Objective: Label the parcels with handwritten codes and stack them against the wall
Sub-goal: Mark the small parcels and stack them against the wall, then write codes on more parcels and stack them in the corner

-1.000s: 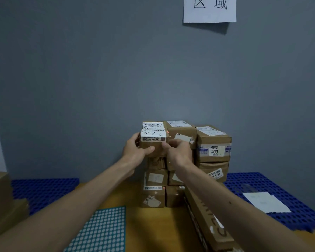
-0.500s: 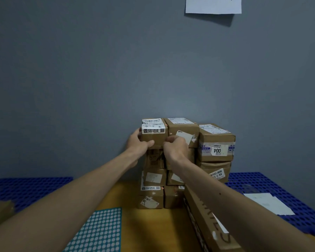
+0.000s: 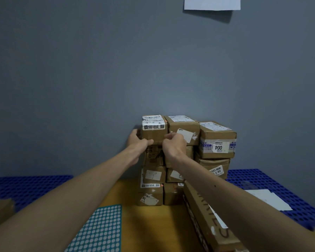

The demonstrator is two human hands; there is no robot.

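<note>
As the top parcel (image 3: 154, 130) sits on the stack (image 3: 215, 140) against the wall (image 3: 98, 70) at 12 o'clock, left grip (image 3: 137, 142) clamps its 9 o'clock side. Right grip (image 3: 173, 145) pinches its 3 o'clock lower corner, likely squaring it flush.

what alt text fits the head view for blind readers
The left hand and right hand grip a labelled parcel atop the left column of a parcel stack against a grey wall. A long box and a dotted sheet lie in front.
</note>
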